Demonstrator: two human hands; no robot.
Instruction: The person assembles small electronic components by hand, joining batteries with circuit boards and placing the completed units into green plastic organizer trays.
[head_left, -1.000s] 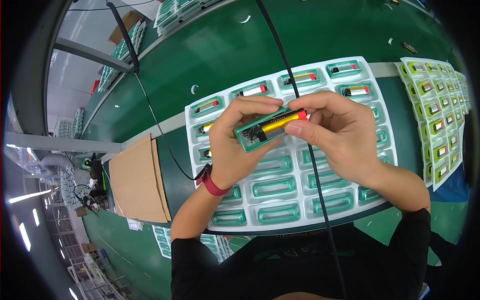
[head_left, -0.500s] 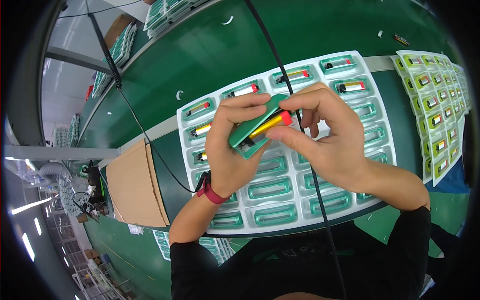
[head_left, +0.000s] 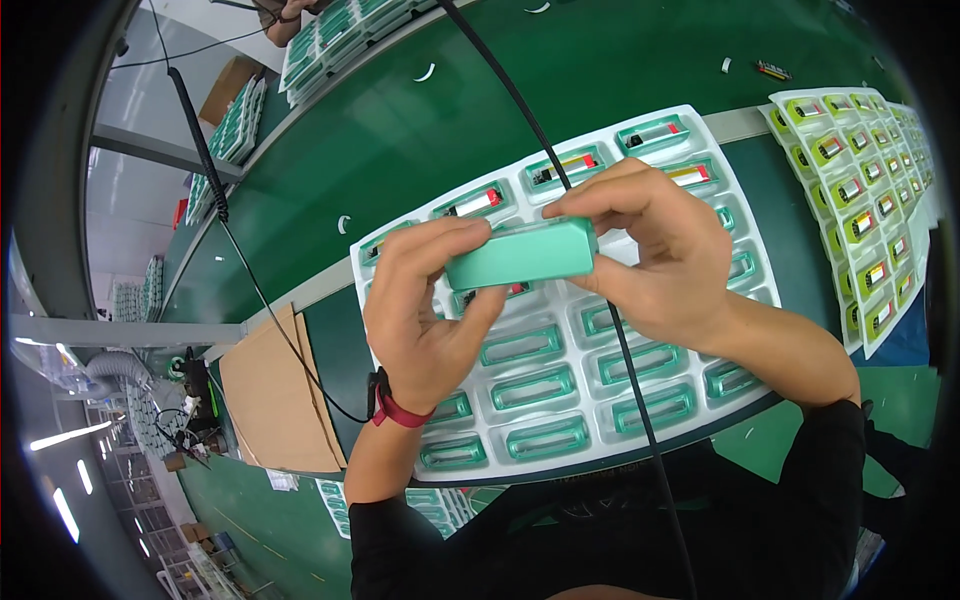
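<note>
A: Holding the green case (head_left: 522,255) above the white tray (head_left: 745,205), both hands grip it at once in the head view. The left hand (head_left: 425,315) is closed on its left end, thumb on the near face and fingers curled over the top. The right hand (head_left: 665,255) is closed on its right end, fingertips pinching the top edge.

B: Where is the case relative to the tray?

A: Lifted clear of it, over the middle rows. The far pockets hold cases with red and yellow inserts; the near pockets hold empty green cases.

B: How will the case handle?

A: It looks like a light, stiff, smooth plastic shell, so probably somewhat slippery. Gripping by the two short ends, as shown, seems the steadiest hold.

B: What else is in view?

A: A black cable (head_left: 520,100) crosses over the tray and hands. A second tray (head_left: 860,215) lies to the right, a cardboard sheet (head_left: 270,395) to the left, all on a green bench (head_left: 400,130).
</note>
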